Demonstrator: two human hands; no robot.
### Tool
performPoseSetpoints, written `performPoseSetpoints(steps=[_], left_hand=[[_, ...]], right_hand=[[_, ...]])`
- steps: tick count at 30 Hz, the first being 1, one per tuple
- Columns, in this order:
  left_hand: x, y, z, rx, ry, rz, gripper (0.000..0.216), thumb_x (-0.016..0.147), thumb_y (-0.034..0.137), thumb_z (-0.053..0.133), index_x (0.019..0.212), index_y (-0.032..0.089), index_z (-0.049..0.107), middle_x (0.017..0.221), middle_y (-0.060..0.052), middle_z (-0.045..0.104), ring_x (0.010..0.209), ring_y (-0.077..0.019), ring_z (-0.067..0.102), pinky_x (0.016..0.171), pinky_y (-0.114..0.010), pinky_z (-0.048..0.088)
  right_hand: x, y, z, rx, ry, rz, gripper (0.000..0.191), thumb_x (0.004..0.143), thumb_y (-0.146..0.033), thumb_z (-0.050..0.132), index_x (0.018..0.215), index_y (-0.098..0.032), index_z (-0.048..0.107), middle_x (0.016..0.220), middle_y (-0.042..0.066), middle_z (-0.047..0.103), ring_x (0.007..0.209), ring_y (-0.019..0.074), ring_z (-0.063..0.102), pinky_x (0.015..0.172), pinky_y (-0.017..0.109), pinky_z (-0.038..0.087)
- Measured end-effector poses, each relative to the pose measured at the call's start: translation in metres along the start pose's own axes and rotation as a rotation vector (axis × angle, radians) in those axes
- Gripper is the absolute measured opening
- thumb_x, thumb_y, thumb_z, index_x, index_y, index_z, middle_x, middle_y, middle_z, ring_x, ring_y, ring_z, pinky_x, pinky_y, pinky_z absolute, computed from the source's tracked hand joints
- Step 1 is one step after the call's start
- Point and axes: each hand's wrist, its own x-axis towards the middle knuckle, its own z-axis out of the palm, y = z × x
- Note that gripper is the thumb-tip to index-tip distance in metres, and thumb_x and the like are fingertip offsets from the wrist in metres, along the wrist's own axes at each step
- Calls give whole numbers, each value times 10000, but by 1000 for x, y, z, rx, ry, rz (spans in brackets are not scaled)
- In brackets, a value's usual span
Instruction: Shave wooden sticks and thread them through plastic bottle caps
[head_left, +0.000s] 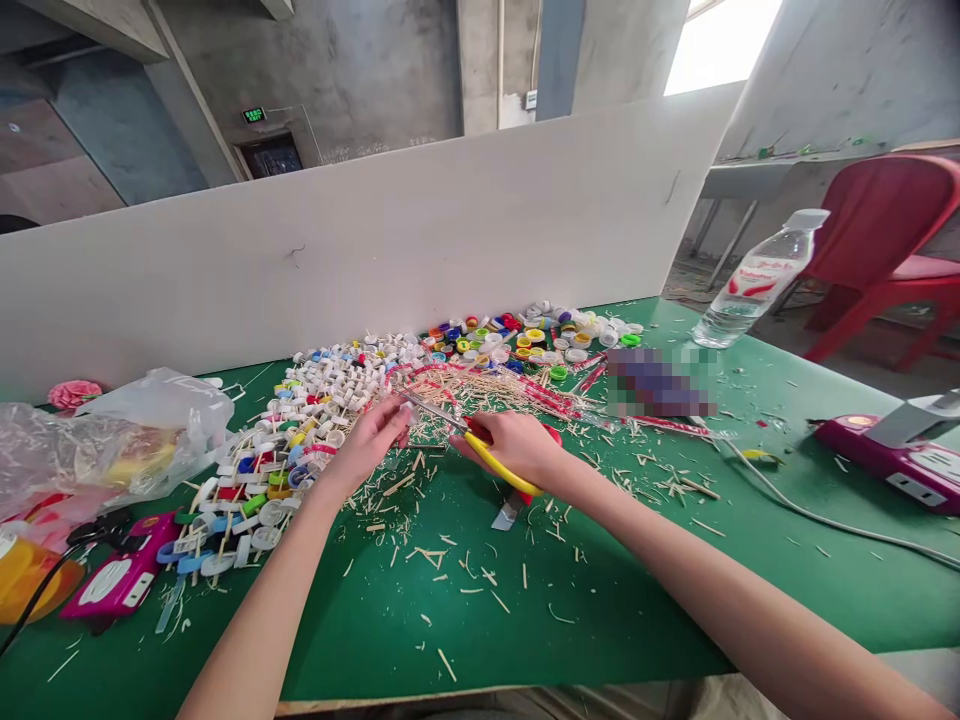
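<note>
Right hand (pixel 517 445), grip on yellow scissors (pixel 484 456), blades possibly touching left hand (pixel 371 435)

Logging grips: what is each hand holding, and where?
Right hand grips the scissors by their yellow handles; left hand seems to pinch something at the blade tip, unidentifiable.

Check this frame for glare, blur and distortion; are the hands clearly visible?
Head view: the bright window at top right is blown out white. Head view: a pixelated patch masks part of the green table. Head view: wide-angle stretch leans the clear plastic water bottle. Head view: left hand, right hand and yellow-handled metal scissors are sharp, evenly lit.
</note>
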Motion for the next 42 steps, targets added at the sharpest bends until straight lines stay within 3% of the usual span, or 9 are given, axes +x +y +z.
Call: performPoseSetpoints(steps=[9,14,20,33,36,42], left_hand=[[1,-8,6,-106,-69,-50,286,827,483,622,866,200,638,669,18,460,627,-110,439,609,-258,391],[-3,-6,9,-173,-121,-121,359,782,511,664,950,194,674,860,-37,614,763,-124,535,644,-240,434],[-4,-4,1,-156,-170,-190,321,788,493,666,938,211,701,912,-62,659,858,-155,592,744,-277,494],[-5,-1,-3,-203,-178,-199,264,773,417,705,937,211,687,800,-2,566,685,-86,510,667,-240,483],[-6,0,-1,-231,-141,-214,270,774,399,707,965,211,678,867,-16,586,737,-93,533,695,-242,496],[-8,2,-2,-301,-134,-271,260,744,384,738,925,208,675,801,-5,566,721,-98,539,696,-243,497]], right_hand=[[-3,0,3,118,-38,-32,557,841,-744,344,846,-215,521,774,53,640,623,176,562,525,271,317],[-6,-1,4,187,-22,-112,561,844,-708,404,988,-179,523,957,111,631,795,212,593,652,316,419],[-6,-7,4,153,-21,-49,491,848,-693,415,873,-214,519,819,48,637,622,157,546,549,277,363],[-5,-12,-4,0,-16,14,466,877,-623,365,683,-220,496,612,24,585,510,132,478,486,269,219],[-5,-11,-3,13,-24,16,474,878,-631,352,685,-223,495,613,22,584,511,135,478,489,270,229],[-5,-6,0,17,2,-43,457,882,-639,360,781,-224,523,687,26,610,554,142,509,516,271,250]])
